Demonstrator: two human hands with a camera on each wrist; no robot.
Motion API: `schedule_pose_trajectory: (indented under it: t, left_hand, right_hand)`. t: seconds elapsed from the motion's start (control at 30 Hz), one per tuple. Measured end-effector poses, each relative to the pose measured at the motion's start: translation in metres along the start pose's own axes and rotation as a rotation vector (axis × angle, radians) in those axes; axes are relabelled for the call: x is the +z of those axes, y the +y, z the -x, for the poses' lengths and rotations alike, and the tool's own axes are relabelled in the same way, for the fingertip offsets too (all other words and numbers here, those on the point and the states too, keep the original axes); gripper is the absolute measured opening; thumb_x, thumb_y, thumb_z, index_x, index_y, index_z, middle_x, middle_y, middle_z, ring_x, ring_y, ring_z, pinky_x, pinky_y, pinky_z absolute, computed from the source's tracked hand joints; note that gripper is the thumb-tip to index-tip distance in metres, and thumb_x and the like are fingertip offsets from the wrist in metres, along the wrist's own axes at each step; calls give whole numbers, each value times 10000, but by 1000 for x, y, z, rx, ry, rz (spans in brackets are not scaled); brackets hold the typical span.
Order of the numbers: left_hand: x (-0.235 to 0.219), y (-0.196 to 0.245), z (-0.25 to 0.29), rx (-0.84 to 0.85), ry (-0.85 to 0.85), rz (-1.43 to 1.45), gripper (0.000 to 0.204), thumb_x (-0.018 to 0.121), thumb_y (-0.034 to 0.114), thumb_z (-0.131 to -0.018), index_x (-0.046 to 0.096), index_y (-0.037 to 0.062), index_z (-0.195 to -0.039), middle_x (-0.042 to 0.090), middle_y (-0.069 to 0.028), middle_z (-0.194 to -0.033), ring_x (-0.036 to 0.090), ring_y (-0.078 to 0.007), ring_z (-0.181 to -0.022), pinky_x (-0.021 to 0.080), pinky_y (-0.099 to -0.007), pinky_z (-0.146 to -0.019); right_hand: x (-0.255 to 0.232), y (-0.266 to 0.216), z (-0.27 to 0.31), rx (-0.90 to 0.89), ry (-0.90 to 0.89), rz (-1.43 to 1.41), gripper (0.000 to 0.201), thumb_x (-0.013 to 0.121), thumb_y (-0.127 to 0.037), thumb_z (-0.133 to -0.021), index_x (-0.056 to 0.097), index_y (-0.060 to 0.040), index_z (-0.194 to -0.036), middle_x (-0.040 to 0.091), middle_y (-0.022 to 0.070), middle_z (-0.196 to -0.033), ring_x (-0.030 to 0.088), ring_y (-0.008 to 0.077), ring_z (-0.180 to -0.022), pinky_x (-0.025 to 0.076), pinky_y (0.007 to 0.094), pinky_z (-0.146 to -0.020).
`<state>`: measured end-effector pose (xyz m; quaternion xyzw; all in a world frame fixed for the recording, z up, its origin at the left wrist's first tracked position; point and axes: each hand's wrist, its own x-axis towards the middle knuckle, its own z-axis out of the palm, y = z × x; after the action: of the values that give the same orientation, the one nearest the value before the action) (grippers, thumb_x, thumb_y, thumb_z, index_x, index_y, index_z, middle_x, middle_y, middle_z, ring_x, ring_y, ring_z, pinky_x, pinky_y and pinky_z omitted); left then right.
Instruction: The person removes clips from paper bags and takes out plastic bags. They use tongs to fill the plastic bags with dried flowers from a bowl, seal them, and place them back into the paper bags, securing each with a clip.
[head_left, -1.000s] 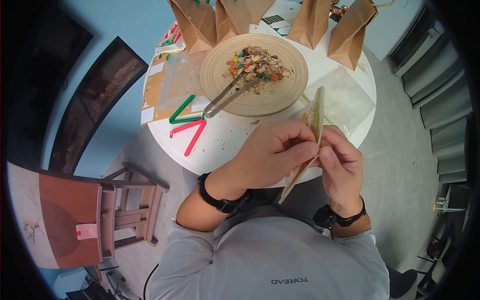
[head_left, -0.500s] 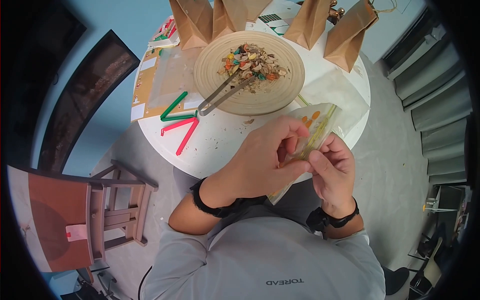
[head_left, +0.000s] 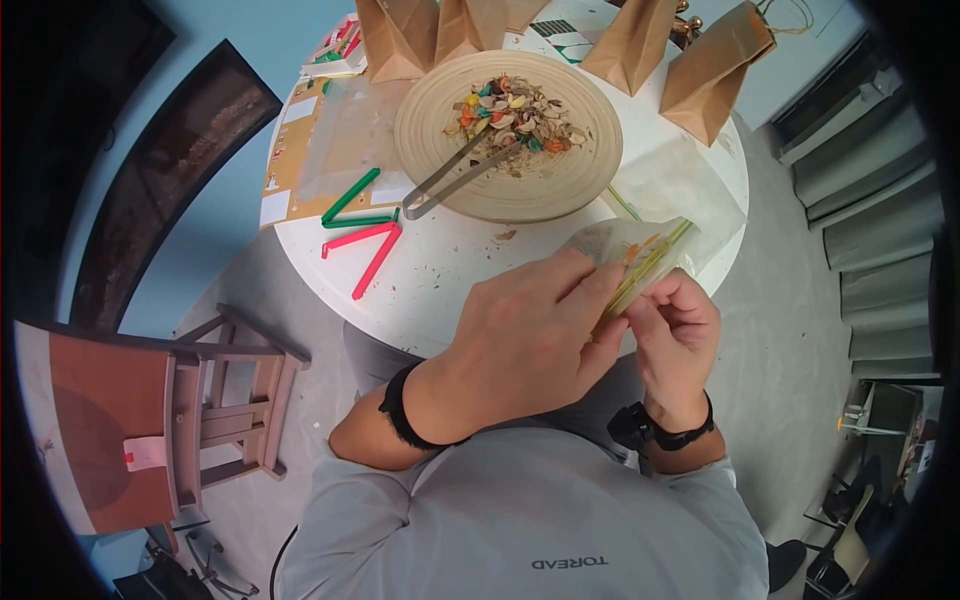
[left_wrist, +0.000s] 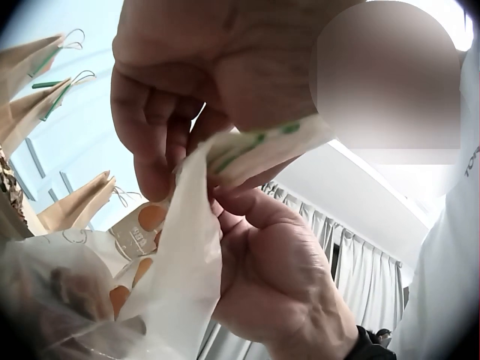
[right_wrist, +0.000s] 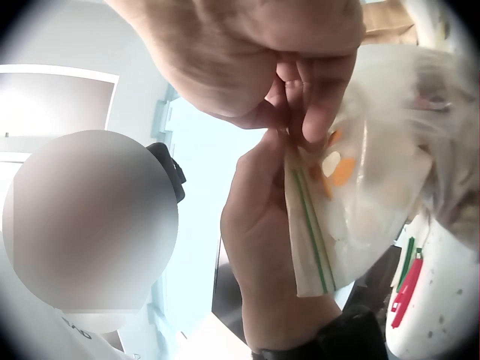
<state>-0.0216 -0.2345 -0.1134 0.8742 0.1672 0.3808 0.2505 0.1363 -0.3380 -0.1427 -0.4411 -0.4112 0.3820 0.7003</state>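
Between both hands is a translucent zip bag (head_left: 655,262) with a green-striped closure and orange printed shapes; a dark mass shows through it (right_wrist: 457,142) in the right wrist view. My left hand (head_left: 530,325) grips the bag near the closure strip, its back covering much of the bag in the head view. At the strip, my right hand (head_left: 678,345) pinches the edge between thumb and bent fingers. Beyond them stands a round wooden plate (head_left: 425,130) bearing a heap of dried petals (head_left: 520,115). Metal tongs (head_left: 445,185) lie across its rim, tips in the petals.
Green (head_left: 350,205) and pink (head_left: 375,260) bag clips lie spread on the white table (head_left: 440,300), among crumbs. Brown paper bags (head_left: 715,75) line the back. A flat clear bag (head_left: 690,180) lies at the right, another plastic sheet (head_left: 350,130) at the left.
The zip bag has turned from nearly edge-on to show more of its printed face. My left hand's fingers have moved over its face; my right hand still pinches the strip.
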Motion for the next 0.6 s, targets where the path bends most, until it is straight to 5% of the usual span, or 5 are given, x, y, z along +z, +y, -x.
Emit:
schedule_pose_trajectory:
  t: [0.3,0.6]
  left_hand:
    - [-2,2,5,13,-13,-172,188,764,113,-840,721,25,-1000,626,-55,-757,644,-247,-607,508,-361,-520]
    - [0,4,-1,15,65,-269,182,748,83,-829,576,87,-771,548,-62,-711,608,-281,-590,486,-396,-516]
  right_hand:
    - [6,-7,-3,23,-60,203,98,565,56,-976,646,9,-1004,669,33,-905,618,75,-757,524,241,-693]
    - [3,-7,-9,-260,-58,711,96,588,43,-856,582,8,-766,576,47,-665,525,139,-587,440,290,-559]
